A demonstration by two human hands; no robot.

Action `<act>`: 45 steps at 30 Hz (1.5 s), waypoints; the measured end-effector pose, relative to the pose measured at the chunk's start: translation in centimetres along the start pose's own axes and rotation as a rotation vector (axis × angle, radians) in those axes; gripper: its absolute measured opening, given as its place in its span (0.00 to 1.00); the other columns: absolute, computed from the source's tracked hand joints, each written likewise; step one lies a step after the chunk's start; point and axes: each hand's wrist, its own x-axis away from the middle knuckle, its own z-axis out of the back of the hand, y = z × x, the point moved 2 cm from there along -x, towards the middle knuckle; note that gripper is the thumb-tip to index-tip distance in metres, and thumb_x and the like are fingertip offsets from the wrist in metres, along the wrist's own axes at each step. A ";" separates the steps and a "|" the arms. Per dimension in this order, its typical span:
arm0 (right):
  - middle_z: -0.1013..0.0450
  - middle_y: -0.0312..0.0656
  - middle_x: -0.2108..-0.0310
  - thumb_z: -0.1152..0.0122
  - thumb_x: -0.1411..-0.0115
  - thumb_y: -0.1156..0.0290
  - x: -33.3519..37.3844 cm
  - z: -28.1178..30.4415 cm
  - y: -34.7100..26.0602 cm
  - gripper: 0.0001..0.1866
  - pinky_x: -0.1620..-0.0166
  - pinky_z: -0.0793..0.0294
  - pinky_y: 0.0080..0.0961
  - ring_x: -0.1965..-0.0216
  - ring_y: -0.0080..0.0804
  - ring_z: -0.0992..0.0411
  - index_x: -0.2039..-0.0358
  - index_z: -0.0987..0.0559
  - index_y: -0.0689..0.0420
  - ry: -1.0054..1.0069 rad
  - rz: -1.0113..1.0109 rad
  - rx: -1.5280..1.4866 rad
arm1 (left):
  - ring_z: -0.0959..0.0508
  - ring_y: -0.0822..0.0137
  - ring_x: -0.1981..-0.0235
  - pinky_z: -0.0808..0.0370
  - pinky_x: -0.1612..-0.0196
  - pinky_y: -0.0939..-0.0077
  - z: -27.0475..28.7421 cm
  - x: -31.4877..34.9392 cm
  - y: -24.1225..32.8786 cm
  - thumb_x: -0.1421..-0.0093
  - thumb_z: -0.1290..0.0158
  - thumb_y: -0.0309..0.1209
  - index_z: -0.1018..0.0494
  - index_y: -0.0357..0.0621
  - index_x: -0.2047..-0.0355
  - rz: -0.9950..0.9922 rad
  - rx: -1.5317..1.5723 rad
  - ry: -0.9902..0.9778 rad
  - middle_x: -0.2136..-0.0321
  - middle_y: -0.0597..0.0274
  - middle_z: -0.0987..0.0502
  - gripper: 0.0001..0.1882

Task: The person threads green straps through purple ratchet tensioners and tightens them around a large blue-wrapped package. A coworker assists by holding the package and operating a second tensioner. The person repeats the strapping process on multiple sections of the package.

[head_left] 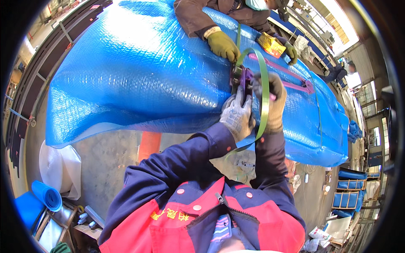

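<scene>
A long bundle wrapped in blue bubble film (139, 71) lies raised in front of me. A green plastic strap (264, 90) loops over it. On the bundle's side sits a purple strapping tool (244, 78). My left hand (237, 116), in a grey glove, grips the tool's base from below. My right hand (274, 101), in a grey glove, is closed around the tool's purple handle (291, 78) and the strap. Across the bundle, another person's yellow-green gloved hand (223, 45) presses on the film by the strap; their other hand (290, 51) holds a yellow object (272, 44).
An orange post (148, 145) stands under the bundle on the concrete floor. A white sack (61, 168) and a blue film roll (47, 196) lie at lower left. Blue wrapped bundles (350, 184) on racks stand at right. Dark metal frames (38, 63) line the left side.
</scene>
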 end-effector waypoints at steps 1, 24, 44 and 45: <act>0.23 0.36 0.65 0.36 0.38 0.78 0.1 -0.4 0.0 0.07 0.58 0.25 0.22 0.65 0.20 0.27 0.60 0.23 0.63 -0.088 -0.073 -0.093 | 0.31 0.29 0.36 0.31 0.34 0.47 0.1 0.1 -0.3 0.46 0.38 0.41 0.36 0.39 0.31 0.003 0.048 -0.016 0.30 0.24 0.42 0.43; 0.29 0.57 0.41 0.29 0.43 0.70 7.1 2.8 -0.7 0.31 0.37 0.28 0.49 0.40 0.61 0.29 0.39 0.25 0.58 -0.106 0.254 0.209 | 0.18 0.69 0.53 0.18 0.52 0.69 -2.0 0.5 -2.1 0.24 0.53 0.37 0.28 0.42 0.43 0.330 1.441 -0.112 0.53 0.62 0.21 0.16; 0.18 0.44 0.51 0.40 0.33 0.64 16.0 45.9 22.4 0.14 0.38 0.33 0.44 0.46 0.45 0.23 0.51 0.14 0.52 0.634 -0.059 1.004 | 0.26 0.51 0.35 0.33 0.32 0.58 1.8 0.5 1.0 0.37 0.47 0.28 0.29 0.37 0.33 -0.122 0.026 0.038 0.38 0.40 0.24 0.30; 0.18 0.43 0.50 0.42 0.31 0.62 15.9 45.9 23.0 0.15 0.36 0.35 0.43 0.45 0.44 0.23 0.51 0.14 0.51 0.667 -0.001 1.032 | 0.28 0.45 0.33 0.34 0.31 0.54 1.6 0.4 0.9 0.34 0.47 0.34 0.28 0.36 0.34 -0.097 0.095 0.028 0.36 0.40 0.26 0.29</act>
